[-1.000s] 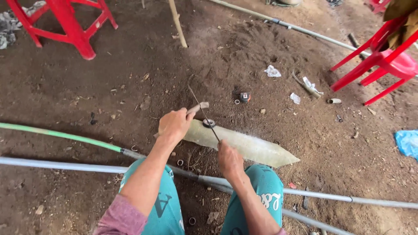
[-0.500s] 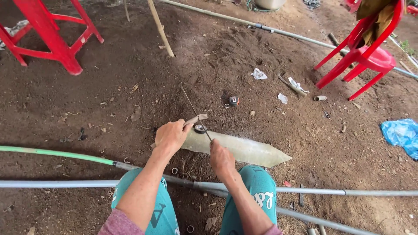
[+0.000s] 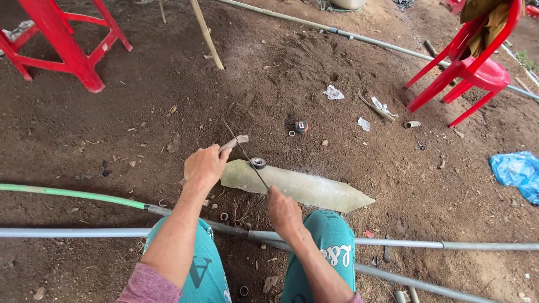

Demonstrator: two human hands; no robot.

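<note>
Pale translucent sheet point(image 3: 303, 188) is lying on the dirt ahead of my knees, a small metal ring point(image 3: 258, 163) sitting on it. My left hand point(image 3: 205, 165) is gripping a handle, fingers curled tight; my right hand point(image 3: 283, 205) is pinching a thin blade point(image 3: 247, 154) crossing the ring

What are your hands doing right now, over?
Left hand shut on a handle. Right hand pinching the thin blade across the pale pointed sheet. Small ring beside the blade. Nothing blocking.
</note>
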